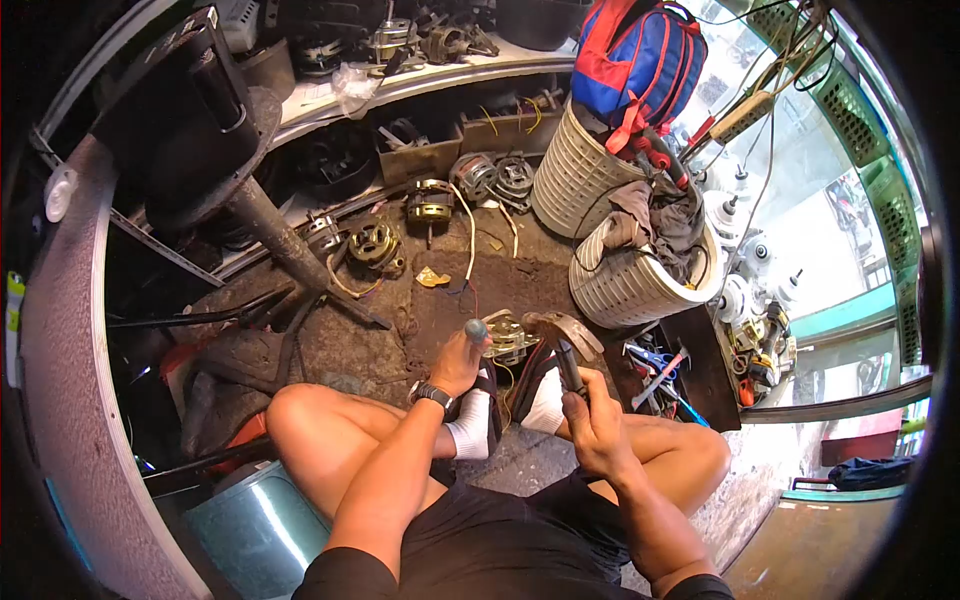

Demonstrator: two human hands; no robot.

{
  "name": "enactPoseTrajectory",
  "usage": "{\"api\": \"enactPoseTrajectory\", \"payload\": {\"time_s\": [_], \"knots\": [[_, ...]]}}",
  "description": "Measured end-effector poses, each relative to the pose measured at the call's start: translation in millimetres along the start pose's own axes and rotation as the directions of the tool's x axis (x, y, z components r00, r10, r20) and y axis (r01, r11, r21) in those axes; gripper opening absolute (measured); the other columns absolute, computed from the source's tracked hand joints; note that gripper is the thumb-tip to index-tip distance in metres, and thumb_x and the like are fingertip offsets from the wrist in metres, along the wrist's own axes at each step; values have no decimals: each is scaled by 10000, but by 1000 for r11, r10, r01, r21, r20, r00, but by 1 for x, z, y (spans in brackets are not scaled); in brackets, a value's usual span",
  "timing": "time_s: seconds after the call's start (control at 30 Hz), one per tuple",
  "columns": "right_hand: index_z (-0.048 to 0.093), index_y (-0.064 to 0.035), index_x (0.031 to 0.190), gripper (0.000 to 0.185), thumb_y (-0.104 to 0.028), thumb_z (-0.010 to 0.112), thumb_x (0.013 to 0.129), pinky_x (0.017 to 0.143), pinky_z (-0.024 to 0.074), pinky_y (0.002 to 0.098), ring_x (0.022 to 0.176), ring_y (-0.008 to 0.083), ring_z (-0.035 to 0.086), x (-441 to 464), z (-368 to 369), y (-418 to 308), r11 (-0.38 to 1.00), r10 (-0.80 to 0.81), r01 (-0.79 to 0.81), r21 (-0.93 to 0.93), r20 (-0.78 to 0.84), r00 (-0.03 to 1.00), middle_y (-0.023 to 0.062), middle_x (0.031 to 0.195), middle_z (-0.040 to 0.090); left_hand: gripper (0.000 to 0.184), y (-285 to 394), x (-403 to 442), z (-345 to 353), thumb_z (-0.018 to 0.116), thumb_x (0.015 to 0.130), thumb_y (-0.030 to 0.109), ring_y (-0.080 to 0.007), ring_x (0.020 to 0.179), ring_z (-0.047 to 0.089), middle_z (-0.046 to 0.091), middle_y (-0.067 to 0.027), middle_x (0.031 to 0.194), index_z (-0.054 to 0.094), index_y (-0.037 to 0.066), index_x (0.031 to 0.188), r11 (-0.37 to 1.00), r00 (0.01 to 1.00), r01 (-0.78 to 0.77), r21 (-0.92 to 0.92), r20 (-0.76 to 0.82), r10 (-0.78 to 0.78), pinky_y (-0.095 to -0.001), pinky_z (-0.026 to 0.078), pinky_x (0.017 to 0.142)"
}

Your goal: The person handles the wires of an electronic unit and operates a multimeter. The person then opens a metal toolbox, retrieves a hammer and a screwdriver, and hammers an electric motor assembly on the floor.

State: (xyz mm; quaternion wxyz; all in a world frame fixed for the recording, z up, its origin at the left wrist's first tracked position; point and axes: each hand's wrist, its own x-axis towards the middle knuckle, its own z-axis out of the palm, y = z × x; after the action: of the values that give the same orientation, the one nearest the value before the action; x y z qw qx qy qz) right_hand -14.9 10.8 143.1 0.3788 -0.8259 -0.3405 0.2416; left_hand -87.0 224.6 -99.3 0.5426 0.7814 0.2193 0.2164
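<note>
My right hand (597,428) is wrapped round the dark handle of a hammer (567,330), its worn, rusty head raised near my feet. My left hand (458,364), with a watch on the wrist, grips an upright tool with a round grey end (476,328); its lower part is hidden, so I cannot tell its kind. Between my shoes sits a small electric motor (512,338) with a brass-coloured housing, partly covered by the hammer head. The hammer head appears beside the grey end, apart from it.
Several motors, including a brass-coloured one (430,201), lie on the dirty floor ahead. Two white baskets (640,280) stand to the right, with a blue and red backpack (640,60) on one. A tray of hand tools (655,380) lies right of my feet. A metal stand (285,240) rises at left.
</note>
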Motion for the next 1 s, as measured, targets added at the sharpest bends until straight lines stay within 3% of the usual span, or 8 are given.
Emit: {"api": "enactPoseTrajectory", "payload": {"time_s": [0.1,0.47,0.57,0.63,0.77,0.87,0.93,1.0], "knots": [[491,-51,1316,317,-247,545,1074,694,506,453,790,417,693,11,2,-8,985,-169,170,8,-41,985,221,850,671,263,3,-1,-1,568,1056,299,-387,1050,669,714,-159,1059,630,77,1183,1000,1000,11,-3,-6,-11,-472,534,893],[490,-70,1262,318,-319,519,1066,678,483,590,780,503,661,43,22,-9,932,-6,98,-349,255,967,274,824,676,228,24,-3,-5,644,987,176,-448,1041,651,682,-214,1120,631,74,1190,991,998,46,125,38,-51,-502,530,871],[500,-70,1257,304,-298,541,1060,655,476,586,768,503,660,49,6,-27,951,-130,181,-250,207,970,267,792,672,219,25,-5,-2,638,992,173,-424,1044,663,695,-196,1117,628,77,1189,987,998,60,147,4,-61,-477,537,880],[541,-34,1207,248,-225,553,1050,572,463,464,610,358,620,41,-28,-84,976,-121,131,-177,63,991,226,693,593,201,10,-4,5,632,1003,180,-395,1030,681,710,-169,1082,628,79,1177,997,998,47,68,39,-50,-456,545,872],[526,-56,1232,485,-508,502,1057,481,351,221,552,79,456,11,-58,-109,889,-318,388,243,-282,905,21,829,539,158,10,-3,3,623,1008,159,-377,998,690,718,-152,1048,635,70,1138,1000,1000,-3,31,4,3,-446,552,853],[496,-83,1217,355,-384,557,1038,590,429,456,700,355,578,26,-15,-44,893,-449,437,-109,-163,878,187,870,625,180,16,1,1,645,990,165,-389,1023,680,713,-159,1064,639,60,1135,1000,1000,-5,17,12,5,-457,544,871],[476,-101,1206,294,-301,594,1026,663,480,612,799,540,659,33,23,18,966,37,28,-256,247,968,297,897,683,230,21,-2,1,675,966,164,-383,1108,658,691,-183,1166,633,72,1173,991,999,48,127,-9,-48,-468,519,951],[455,-80,1289,390,-343,589,1034,728,498,626,872,516,687,34,26,56,980,48,-19,-200,141,989,313,927,697,301,10,9,-2,690,946,143,-371,1197,623,674,-207,1221,613,96,1233,991,999,-28,129,43,23,-453,489,1020]]}}
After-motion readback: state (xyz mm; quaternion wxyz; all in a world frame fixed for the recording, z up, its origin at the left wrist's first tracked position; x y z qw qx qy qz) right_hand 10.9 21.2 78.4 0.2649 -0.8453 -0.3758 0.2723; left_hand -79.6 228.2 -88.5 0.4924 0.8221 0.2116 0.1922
